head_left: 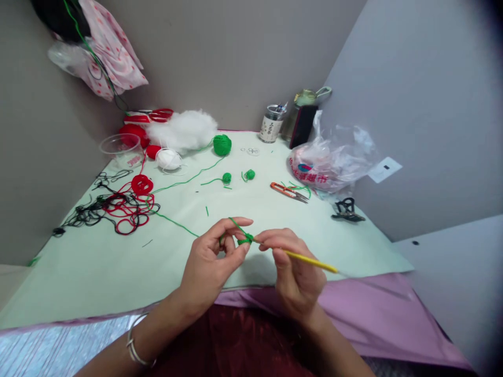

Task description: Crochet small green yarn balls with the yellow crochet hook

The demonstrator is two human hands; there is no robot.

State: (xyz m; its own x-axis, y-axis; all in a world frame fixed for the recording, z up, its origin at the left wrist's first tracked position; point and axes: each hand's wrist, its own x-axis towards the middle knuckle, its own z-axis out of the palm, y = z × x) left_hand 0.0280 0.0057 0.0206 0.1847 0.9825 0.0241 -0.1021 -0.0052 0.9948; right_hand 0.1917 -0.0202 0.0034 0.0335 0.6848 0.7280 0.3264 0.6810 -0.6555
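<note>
My left hand [214,259] pinches a small piece of green crochet work [245,239] between thumb and fingers, with green yarn looped over its index finger. In my right hand [296,267] is a crochet hook with a yellow handle [310,260]; its tip meets the green piece, and the stitch there is too small to make out. From the left hand a green strand [176,222] runs back across the table toward a ball of green yarn [222,145]. Two small green crocheted balls [227,178] lie beyond the hands.
Tangled black and red yarn [121,207] lies at left, near a clear plastic cup [120,149], white yarn [168,159] and white stuffing [184,130]. Orange thread snips [288,192], a black claw clip [348,210], a plastic bag [330,159], a phone [303,126] and a pen jar [272,124] are at right.
</note>
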